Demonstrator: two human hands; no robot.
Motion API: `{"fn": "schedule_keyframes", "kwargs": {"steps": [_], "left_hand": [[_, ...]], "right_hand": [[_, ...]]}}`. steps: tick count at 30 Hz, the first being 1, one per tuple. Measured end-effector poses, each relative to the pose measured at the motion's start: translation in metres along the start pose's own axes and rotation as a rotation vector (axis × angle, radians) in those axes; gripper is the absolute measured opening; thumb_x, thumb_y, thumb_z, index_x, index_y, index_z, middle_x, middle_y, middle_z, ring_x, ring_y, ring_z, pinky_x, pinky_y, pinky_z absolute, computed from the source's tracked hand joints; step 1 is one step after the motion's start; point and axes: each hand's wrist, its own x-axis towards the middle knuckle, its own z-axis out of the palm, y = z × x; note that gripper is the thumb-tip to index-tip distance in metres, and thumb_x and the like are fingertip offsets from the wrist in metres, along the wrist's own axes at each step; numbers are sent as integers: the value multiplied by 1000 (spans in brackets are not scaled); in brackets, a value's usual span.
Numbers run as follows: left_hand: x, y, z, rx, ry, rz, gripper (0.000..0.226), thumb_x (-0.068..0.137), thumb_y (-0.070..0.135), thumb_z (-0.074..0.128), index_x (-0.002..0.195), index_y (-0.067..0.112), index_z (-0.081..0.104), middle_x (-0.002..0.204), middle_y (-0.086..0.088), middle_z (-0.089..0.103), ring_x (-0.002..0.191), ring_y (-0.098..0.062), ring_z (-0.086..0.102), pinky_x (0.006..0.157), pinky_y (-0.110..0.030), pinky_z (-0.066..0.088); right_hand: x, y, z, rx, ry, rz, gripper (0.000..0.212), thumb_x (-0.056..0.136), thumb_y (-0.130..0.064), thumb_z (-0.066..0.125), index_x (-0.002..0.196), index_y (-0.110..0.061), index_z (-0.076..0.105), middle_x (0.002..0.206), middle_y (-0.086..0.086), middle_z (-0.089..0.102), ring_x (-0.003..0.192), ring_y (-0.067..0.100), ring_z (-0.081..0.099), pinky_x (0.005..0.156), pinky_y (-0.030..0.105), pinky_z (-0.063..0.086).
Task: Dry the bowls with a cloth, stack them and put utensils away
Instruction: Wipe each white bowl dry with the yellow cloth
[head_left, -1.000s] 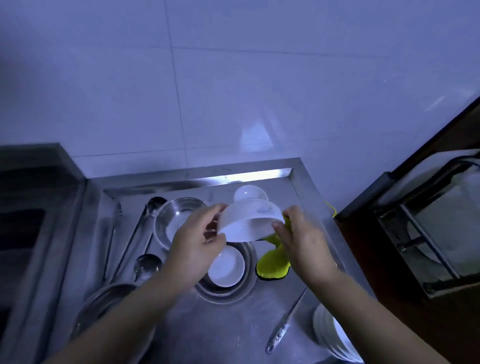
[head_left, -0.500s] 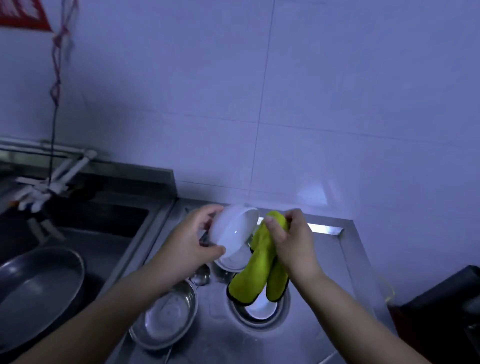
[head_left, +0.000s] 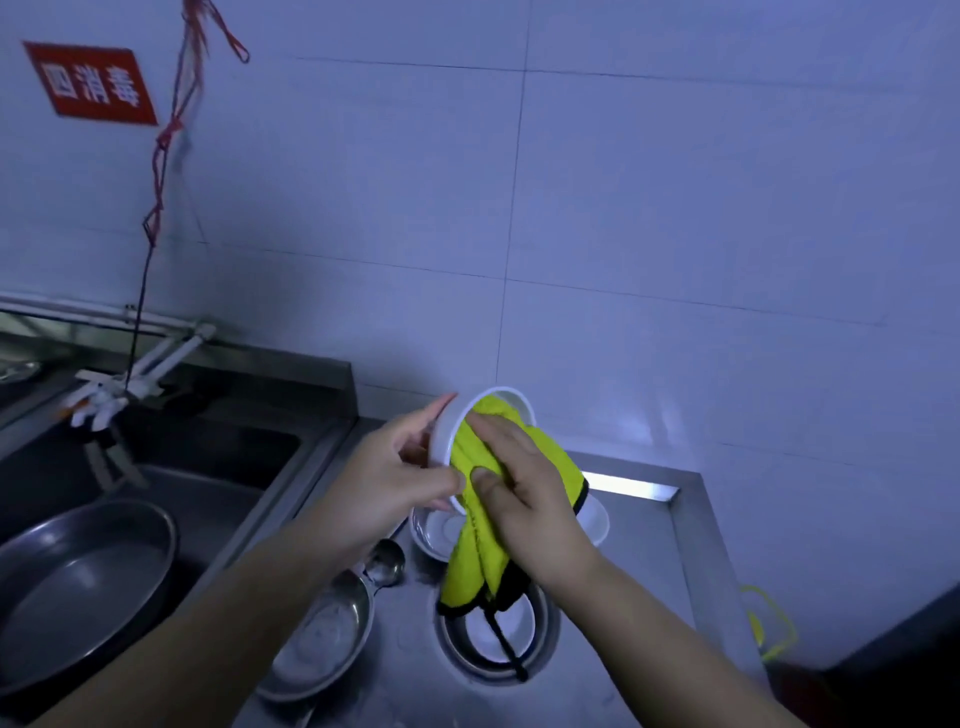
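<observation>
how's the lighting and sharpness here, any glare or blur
Head view: dim, bluish light overall; a bright glare strip on the steel counter rim and a soft reflection on the wall tile; the red sign is slightly motion-blurred; wide-angle bending at the edges.

White bowl (head_left: 451, 435): held tilted on its side above the counter (head_left: 654, 561), opening facing right. Yellow cloth (head_left: 480, 551): black-edged, stuffed into bowl, remainder hanging down.
</observation>
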Motion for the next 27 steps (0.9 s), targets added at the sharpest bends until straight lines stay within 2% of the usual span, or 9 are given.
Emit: {"fn": "schedule_keyframes", "kwargs": {"steps": [3,5,8,12,15,18,21,25,27], "left_hand": [[-1,8,4,5,-24,-1,81,53,13,69,131,26,55,106,-24,62,82,-18,59,72,-41,55],[-1,9,7,6,-48,-4,79,54,9,69,131,25,55,109,-25,62,83,-19,59,68,-35,52],[-3,11,14,66,-103,-11,77,59,2,65,132,22,55,105,-22,64,79,-17,60,63,-27,50],[-5,20,24,145,-152,-67,72,62,4,62,129,30,58,100,-17,67,77,-17,64,64,-30,54],[-3,31,26,257,-270,-121,62,66,7,61,122,34,62,90,-5,67,78,-12,64,63,-33,57],[-4,42,22,275,-339,-173,47,70,7,60,112,27,68,91,-2,68,82,-12,67,61,-35,57],[-5,48,13,276,-296,-115,58,66,7,59,120,29,64,97,-7,69,84,-13,67,62,-36,57],[-6,44,6,147,-78,-53,76,58,6,63,132,25,56,109,-24,64,79,-26,66,68,-47,59],[-8,38,5,106,-35,-40,80,54,7,65,131,27,55,112,-30,59,79,-28,63,68,-45,59]], "right_hand": [[-3,0,-11,9,-49,-47,44,88,-8,48,122,-35,54,119,-21,55,117,-7,48,98,10,34],[-6,5,-22,-92,-111,-138,43,87,-8,44,122,-26,62,111,-14,62,109,3,55,93,18,42],[-8,12,-44,-412,-240,-405,40,85,-2,45,116,-16,67,104,1,68,95,17,57,82,27,47],[-5,30,-68,-888,-293,-761,26,90,-5,58,115,-8,64,100,7,68,88,27,59,71,36,50],[3,22,-74,-958,-244,-941,21,96,-6,51,114,-3,63,93,9,68,84,28,61,71,37,48],[10,4,-73,-956,-243,-1051,23,98,-6,44,118,-3,56,96,10,69,89,28,59,79,36,47],[8,-1,-69,-949,-260,-906,31,100,-10,33,127,-4,48,109,13,66,103,29,53,92,37,43],[-11,-10,-44,-845,-145,-408,51,85,-13,44,134,2,43,123,22,58,110,36,55,99,31,35],[-24,-21,-22,-732,-95,-194,57,83,-18,42,136,3,42,126,21,56,113,35,55,101,21,28]]}}
